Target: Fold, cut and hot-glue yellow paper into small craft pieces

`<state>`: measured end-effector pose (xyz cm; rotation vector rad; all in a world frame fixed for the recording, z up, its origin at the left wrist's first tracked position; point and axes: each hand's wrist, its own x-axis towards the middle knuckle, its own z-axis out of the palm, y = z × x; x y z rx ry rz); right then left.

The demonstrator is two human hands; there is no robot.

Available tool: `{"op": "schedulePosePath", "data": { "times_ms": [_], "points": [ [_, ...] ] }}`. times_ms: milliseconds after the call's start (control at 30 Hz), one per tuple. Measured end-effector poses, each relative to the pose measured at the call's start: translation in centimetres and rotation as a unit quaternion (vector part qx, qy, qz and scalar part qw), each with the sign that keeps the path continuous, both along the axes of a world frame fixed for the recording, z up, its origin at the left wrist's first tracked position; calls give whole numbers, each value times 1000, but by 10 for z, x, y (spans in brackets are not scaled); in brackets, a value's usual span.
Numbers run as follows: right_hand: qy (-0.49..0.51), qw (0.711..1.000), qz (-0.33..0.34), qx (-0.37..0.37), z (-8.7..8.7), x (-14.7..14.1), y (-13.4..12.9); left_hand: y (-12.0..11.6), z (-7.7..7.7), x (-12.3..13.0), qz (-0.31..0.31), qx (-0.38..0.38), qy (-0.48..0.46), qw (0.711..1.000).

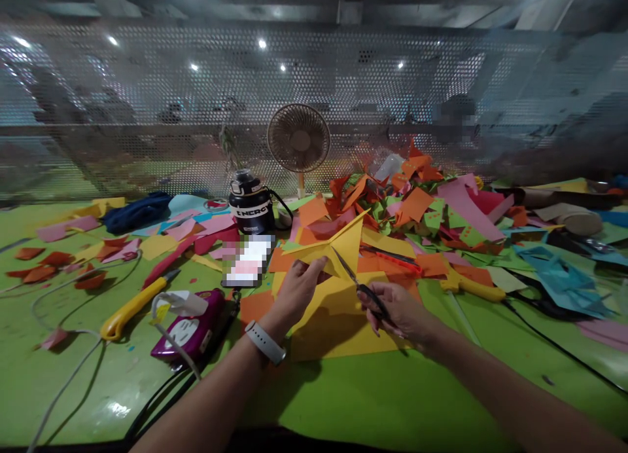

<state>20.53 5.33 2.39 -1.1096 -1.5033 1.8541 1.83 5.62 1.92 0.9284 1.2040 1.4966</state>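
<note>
Stretching across the scene, a glossy green bench (343, 407) carries coloured paper, with a large heap of scraps (417, 207) at the far right and smaller pieces at the left. Behind its far edge stands a perforated screen (171, 119), with small bright lights (261, 44) above and dim grey beams overhead. A round fan (299, 139) faces the near side, and a dark bottle (251, 211) stands upright to its left. A phone (251, 260) and a purple power block (189, 328) lie left of the hands.

At the middle, the folded yellow paper (346, 240) is raised over a flat yellow sheet (338, 342). Its long axis runs mostly left to right, with a pointed corner toward the far right. The left hand's (299, 286) fingers are closed on its near edge. The right hand's (392, 309) fingers are wrapped round the handles of the scissors (370, 299), whose long axis slants from near right to far left, tips at the paper. How far the blades are parted cannot be told.
</note>
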Motion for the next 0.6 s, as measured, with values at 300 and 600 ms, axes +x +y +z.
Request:
{"op": "schedulePosePath", "data": {
  "times_ms": [300, 600],
  "points": [
    [-9, 1000, 7, 17, 4, 1, -1, -3, 5, 1, -12, 13, 27, 999],
    [7, 1000, 11, 11, 0, 2, 0, -9, 17, 3, -13, -10, 69, 998]
  ]
}}
